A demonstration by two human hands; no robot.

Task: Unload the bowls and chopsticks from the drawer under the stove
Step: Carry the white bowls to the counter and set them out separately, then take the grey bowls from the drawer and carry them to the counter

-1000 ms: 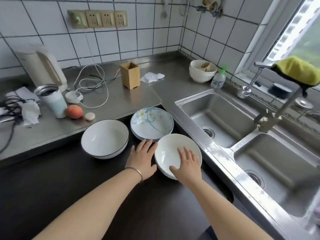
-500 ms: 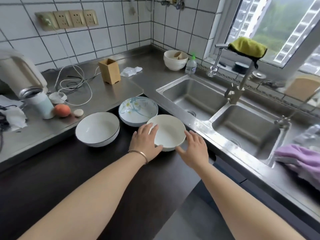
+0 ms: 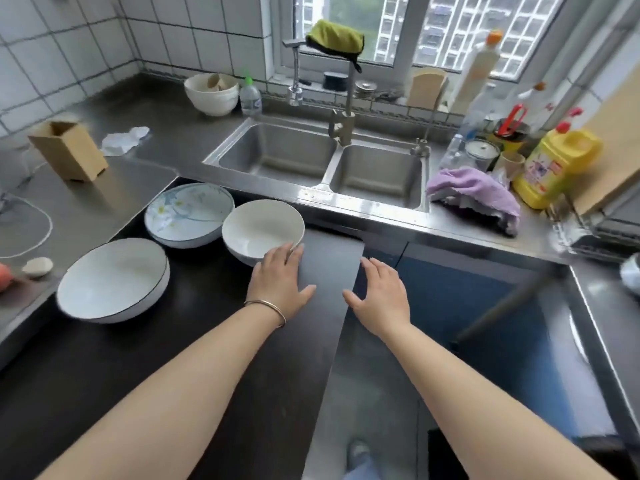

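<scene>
3 bowls on dark stove top (image 3: 173, 358): plain white bowl (image 3: 262, 230), patterned bowl (image 3: 189, 214), large white bowl (image 3: 113, 279). Left hand (image 3: 280, 284) fingers straight, tips touching plain white bowl's rim. Right hand (image 3: 379, 299) spread, holding nothing.

- A double steel sink (image 3: 311, 157) sits below the window, a yellow-green cloth (image 3: 335, 38) draped over its tap.
- A purple towel (image 3: 474, 192) lies crumpled on the tabletop (image 3: 145, 199) just right of the sink, beside a yellow jug (image 3: 557, 164).
- A wooden holder (image 3: 69, 150) stands at left, near crumpled white paper (image 3: 123, 140).
</scene>
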